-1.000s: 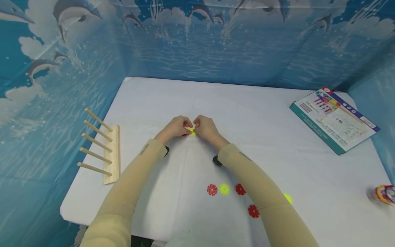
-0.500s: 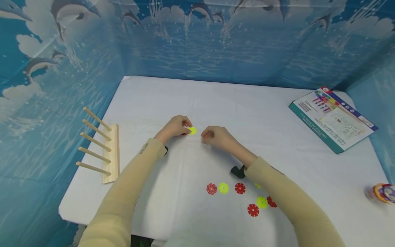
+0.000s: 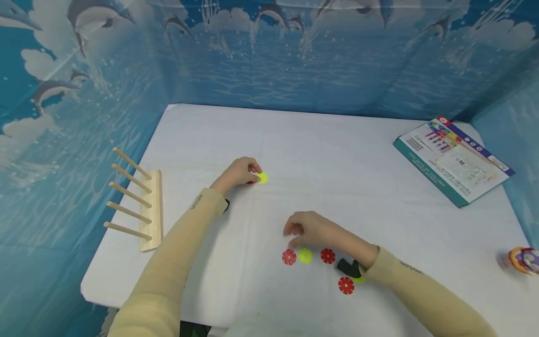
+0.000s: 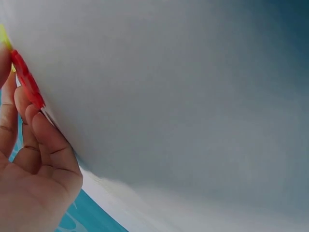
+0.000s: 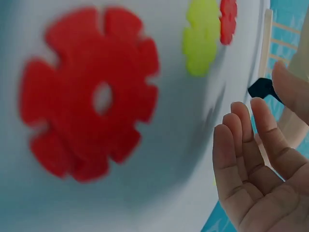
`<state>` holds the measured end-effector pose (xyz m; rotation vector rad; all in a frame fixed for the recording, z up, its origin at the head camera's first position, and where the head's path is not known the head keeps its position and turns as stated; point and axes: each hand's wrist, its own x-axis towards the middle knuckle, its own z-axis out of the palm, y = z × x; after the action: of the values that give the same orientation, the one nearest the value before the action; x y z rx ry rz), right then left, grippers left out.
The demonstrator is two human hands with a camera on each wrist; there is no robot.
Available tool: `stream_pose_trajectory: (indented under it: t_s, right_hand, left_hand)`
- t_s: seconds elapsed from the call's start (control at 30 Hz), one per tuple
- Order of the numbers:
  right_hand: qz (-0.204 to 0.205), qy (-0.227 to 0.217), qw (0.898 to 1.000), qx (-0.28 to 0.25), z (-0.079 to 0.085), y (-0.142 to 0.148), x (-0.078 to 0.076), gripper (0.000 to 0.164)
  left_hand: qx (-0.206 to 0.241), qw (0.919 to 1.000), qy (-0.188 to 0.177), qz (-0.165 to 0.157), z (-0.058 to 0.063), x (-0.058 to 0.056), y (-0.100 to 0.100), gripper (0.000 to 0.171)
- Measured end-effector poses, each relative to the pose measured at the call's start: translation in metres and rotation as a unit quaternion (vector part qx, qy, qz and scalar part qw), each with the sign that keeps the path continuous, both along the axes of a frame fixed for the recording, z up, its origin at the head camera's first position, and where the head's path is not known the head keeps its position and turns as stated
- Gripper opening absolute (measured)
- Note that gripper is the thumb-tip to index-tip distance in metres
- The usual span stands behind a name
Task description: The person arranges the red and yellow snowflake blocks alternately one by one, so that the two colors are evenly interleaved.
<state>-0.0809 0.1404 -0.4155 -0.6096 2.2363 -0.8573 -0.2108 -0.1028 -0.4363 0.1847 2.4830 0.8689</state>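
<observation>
Near the table's middle, my left hand (image 3: 241, 173) pinches a yellow notched disc (image 3: 263, 178) between thumb and fingers. A red notched disc (image 4: 28, 79) is against the yellow one and under the same fingers in the left wrist view; how the two join is hidden. My right hand (image 3: 311, 228) hovers over the table with loosely bent fingers and holds nothing. Just below its fingertips lie a light red disc (image 3: 289, 257), a yellow disc (image 3: 305, 255) and a darker red disc (image 3: 328, 256) in a row. In the right wrist view a red disc (image 5: 72, 87) looms close, blurred.
Nearer the front lies another red disc (image 3: 346, 285), beside a yellow disc (image 3: 359, 280) partly covered by the right wrist. A wooden rack (image 3: 155, 210) with several pegs stands left. A printed box (image 3: 455, 161) lies back right; a colourful round container (image 3: 524, 261) stands right.
My right hand has let go of the yellow disc beside the left hand and moved right and toward the front, over the row of discs. The left hand stays in place, still pinching.
</observation>
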Motion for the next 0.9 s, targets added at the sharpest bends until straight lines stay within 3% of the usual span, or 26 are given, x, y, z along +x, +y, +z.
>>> stream_pose_trajectory:
  t_s: [0.27, 0.53, 0.9]
  right_hand:
    - [0.017, -0.009, 1.000, 0.024, -0.007, -0.002, 0.017, 0.021]
    - [0.066, 0.050, 0.996, 0.017, -0.016, -0.008, 0.029, 0.023]
    - [0.073, 0.081, 0.994, 0.012, -0.016, -0.009, 0.032, 0.026]
  left_hand:
    - [0.002, 1.0000, -0.004, -0.006, 0.000, -0.002, 0.000, 0.024]
    - [0.009, 0.9998, -0.015, 0.000, 0.000, -0.001, 0.000, 0.023]
    - [0.007, 0.9999, -0.013, -0.002, -0.001, -0.003, 0.000, 0.021]
